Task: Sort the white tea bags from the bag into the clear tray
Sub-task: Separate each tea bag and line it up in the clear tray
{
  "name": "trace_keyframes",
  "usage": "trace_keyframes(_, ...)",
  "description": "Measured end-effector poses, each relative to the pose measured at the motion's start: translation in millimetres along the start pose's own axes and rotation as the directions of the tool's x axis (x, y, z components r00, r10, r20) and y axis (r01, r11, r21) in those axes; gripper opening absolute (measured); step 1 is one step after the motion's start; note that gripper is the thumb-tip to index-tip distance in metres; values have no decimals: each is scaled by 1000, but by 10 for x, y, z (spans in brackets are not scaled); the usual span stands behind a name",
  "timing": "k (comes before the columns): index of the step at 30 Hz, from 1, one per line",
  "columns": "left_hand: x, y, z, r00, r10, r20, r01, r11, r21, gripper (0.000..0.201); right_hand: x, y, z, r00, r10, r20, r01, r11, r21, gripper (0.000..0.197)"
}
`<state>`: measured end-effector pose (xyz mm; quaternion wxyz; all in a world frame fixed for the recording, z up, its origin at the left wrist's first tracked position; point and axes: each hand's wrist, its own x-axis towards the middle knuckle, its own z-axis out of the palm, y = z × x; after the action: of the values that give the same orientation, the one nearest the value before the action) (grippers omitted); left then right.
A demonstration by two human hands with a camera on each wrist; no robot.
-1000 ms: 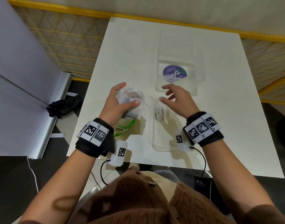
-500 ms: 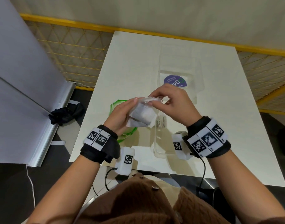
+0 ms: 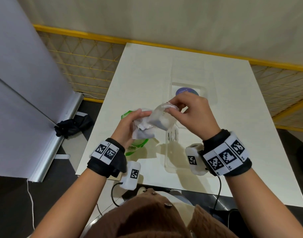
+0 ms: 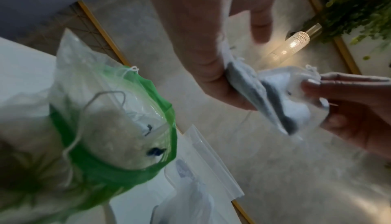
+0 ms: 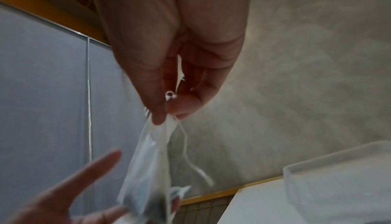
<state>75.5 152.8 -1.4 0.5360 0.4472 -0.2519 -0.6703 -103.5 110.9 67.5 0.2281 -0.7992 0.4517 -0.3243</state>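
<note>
Both hands are raised over the white table with white tea bags between them. My left hand grips a crumpled bunch of tea bags. My right hand pinches the top edge of one tea bag between thumb and fingertips, its string dangling. The green-rimmed bag lies on the table under my left hand, holding more tea bags. The clear tray stands on the table below my right hand, with a tea bag in it.
A second clear container with a purple round label stands behind my hands. A grey partition stands left of the table, with a dark cloth on the floor by its foot. Yellow mesh fencing runs behind.
My right hand has come over to the bunch in my left hand and pinched a tea bag; both hands have risen above the green bag, drawing that tea bag away to the right.
</note>
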Motion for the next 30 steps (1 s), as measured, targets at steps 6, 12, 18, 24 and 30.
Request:
trace_keyframes(6, -53, -67, 161, 1000, 16, 22, -19, 990, 142, 12, 13, -113, 22, 997, 63, 48, -67, 992, 105, 5)
trace_keyframes(12, 40, -100, 176, 996, 72, -60, -63, 986, 152, 10, 13, -116, -8, 999, -33, 26, 34, 999, -28, 5)
trace_keyframes(18, 41, -121, 175, 997, 68, -40, -63, 992, 107, 13, 63, -114, -22, 995, -8, 96, 15, 997, -77, 10)
trace_keyframes(24, 26, -92, 183, 998, 56, -23, -53, 994, 99, 18, 91, -137, -59, 994, 48, 96, -48, 999, 5, 16)
trace_keyframes(30, 18, -40, 264, 996, 92, -10, -91, 994, 60, 17, 81, -192, -25, 983, 78, 165, -72, 996, -44, 15)
